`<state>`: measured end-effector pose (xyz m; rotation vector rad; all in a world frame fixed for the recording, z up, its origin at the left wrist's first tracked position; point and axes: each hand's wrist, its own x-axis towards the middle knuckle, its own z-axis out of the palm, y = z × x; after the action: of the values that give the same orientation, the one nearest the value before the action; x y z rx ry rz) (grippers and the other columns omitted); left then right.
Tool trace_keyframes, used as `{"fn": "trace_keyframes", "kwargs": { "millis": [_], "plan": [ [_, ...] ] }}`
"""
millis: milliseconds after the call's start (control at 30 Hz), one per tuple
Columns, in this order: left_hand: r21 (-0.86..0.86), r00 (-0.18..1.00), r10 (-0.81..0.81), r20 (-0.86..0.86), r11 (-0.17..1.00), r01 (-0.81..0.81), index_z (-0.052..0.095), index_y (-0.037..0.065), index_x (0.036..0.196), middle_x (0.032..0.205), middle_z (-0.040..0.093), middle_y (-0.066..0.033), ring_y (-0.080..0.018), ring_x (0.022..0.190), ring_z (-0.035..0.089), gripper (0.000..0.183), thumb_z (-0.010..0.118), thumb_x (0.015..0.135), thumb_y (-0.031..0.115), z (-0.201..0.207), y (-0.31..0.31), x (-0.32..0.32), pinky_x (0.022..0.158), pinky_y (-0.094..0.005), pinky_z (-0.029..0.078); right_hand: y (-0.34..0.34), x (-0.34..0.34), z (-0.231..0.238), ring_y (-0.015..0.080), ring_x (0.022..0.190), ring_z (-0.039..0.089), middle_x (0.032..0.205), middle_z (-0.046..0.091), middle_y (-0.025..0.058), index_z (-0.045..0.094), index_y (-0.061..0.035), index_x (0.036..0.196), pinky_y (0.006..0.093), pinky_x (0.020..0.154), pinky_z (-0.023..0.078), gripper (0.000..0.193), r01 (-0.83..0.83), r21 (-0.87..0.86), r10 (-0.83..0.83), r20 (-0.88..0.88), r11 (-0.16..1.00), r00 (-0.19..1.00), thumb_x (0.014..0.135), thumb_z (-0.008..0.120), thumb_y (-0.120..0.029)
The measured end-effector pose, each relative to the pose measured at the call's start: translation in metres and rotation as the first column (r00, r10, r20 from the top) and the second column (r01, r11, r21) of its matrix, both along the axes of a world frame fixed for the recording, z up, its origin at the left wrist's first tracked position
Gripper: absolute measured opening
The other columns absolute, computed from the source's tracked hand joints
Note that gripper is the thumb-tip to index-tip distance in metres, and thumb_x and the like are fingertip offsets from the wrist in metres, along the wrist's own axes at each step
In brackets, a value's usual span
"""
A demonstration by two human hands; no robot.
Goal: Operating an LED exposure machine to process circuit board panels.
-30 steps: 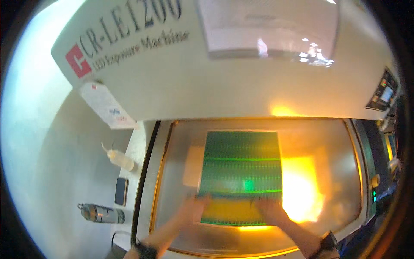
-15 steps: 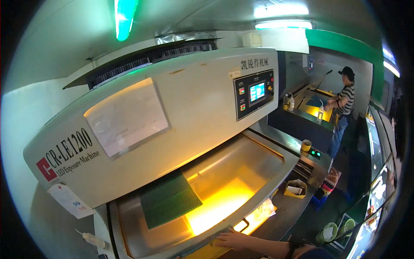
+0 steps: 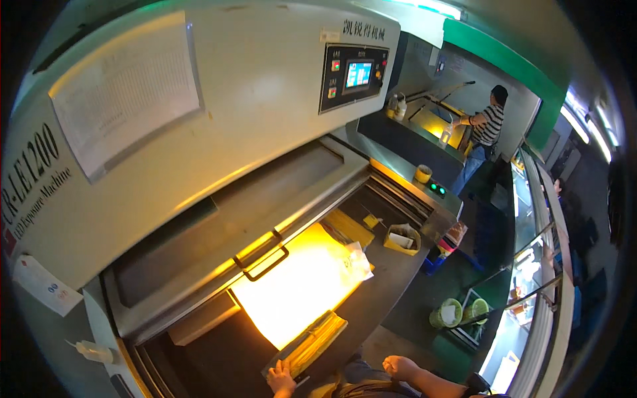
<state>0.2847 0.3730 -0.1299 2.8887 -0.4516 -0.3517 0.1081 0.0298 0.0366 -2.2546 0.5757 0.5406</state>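
Note:
My left hand (image 3: 282, 379) rests its spread fingers on the near end of a long yellow-wrapped bundle (image 3: 312, 346). Off to its right, my right hand (image 3: 400, 367) is loosely curled in front of my body, with nothing visible in it. A glowing sheet-like surface (image 3: 298, 285) lies beyond the bundle, washed out by bright light. Above it sits the metal-framed drawer (image 3: 265, 189) of a large exposure machine (image 3: 252, 86), with a black handle (image 3: 269, 265) at its front. Most of a dark green panel (image 3: 192, 217) is hidden under the machine's hood.
A control panel with a lit screen (image 3: 359, 75) is on the hood. To the right stand a yellow box (image 3: 402, 240), a tape roll (image 3: 423, 174) and green buttons (image 3: 437, 189). Green baskets (image 3: 448, 313) are on the floor. A person (image 3: 490, 126) works at a far table.
The drawer has slid inward under the hood, taking the green panel with it. My right hand has left the drawer's front; my left hand has come into view. The view has turned right and down.

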Motion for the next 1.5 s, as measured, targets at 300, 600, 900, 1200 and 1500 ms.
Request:
{"fn": "trace_keyframes", "kwargs": {
  "millis": [300,600,900,1200,1500],
  "plan": [
    [-0.073,0.961,0.126,-0.248,0.986,-0.148,0.040,0.013,0.148,0.135,0.055,-0.0229,-0.0431,0.121,0.054,0.071,0.067,0.086,0.032,-0.055,-0.049,-0.010,0.104,-0.0643,0.038,-0.087,-0.233,-0.117,0.0443,0.097,0.065,0.097,0.070,0.0222,0.071,-0.0055,0.101,0.0468,0.086,0.052,0.051,-0.112,-0.246,0.030,-0.313,0.963,0.949,0.098,0.045,-0.049],
    [-0.412,0.480,-0.119,-0.869,-0.362,-0.836,0.050,0.014,0.117,0.118,0.063,-0.0149,-0.0333,0.107,0.059,0.063,0.036,0.095,0.071,-0.017,-0.151,-0.004,0.090,-0.0563,0.045,-0.186,-0.259,-0.165,0.0420,0.120,0.057,0.120,0.066,0.0249,0.074,-0.0076,0.111,0.0433,0.103,0.044,0.074,0.258,-0.045,-0.246,-0.488,0.965,0.837,0.092,0.042,-0.071],
    [0.140,0.399,-0.319,-0.860,-0.898,-0.417,0.036,0.015,0.061,0.052,0.040,-0.0042,-0.0235,0.054,0.044,0.071,0.024,0.093,0.077,0.062,-0.229,-0.111,0.072,-0.0435,0.046,-0.265,-0.273,-0.145,0.0396,0.118,0.059,0.124,0.066,0.0194,0.070,-0.0110,0.121,0.0462,0.103,0.044,0.070,-0.176,0.165,0.218,-0.284,0.970,0.934,0.095,0.039,-0.068],
    [-0.207,0.723,-0.189,-0.664,-0.883,-0.421,0.045,0.010,0.064,0.062,0.047,-0.0068,-0.0250,0.066,0.048,0.061,0.029,0.097,0.059,0.317,-0.232,-0.139,0.073,-0.0416,0.044,-0.284,-0.286,-0.168,0.0380,0.126,0.054,0.134,0.061,0.0145,0.063,-0.0082,0.130,0.0499,0.106,0.041,0.056,-0.241,0.108,0.264,-0.434,0.964,0.861,0.102,0.038,-0.049],
    [-0.424,0.880,-0.026,-0.475,-0.869,-0.255,0.059,-0.002,0.111,0.118,0.062,-0.0177,-0.0287,0.118,0.056,0.060,0.043,0.099,0.054,0.433,-0.227,-0.080,0.107,-0.0455,0.039,-0.221,-0.207,-0.164,0.0423,0.123,0.054,0.130,0.062,0.0205,0.068,-0.0034,0.120,0.0479,0.104,0.043,0.063,-0.154,0.010,0.149,-0.317,0.988,0.936,0.099,0.040,-0.056]
  ]
}}
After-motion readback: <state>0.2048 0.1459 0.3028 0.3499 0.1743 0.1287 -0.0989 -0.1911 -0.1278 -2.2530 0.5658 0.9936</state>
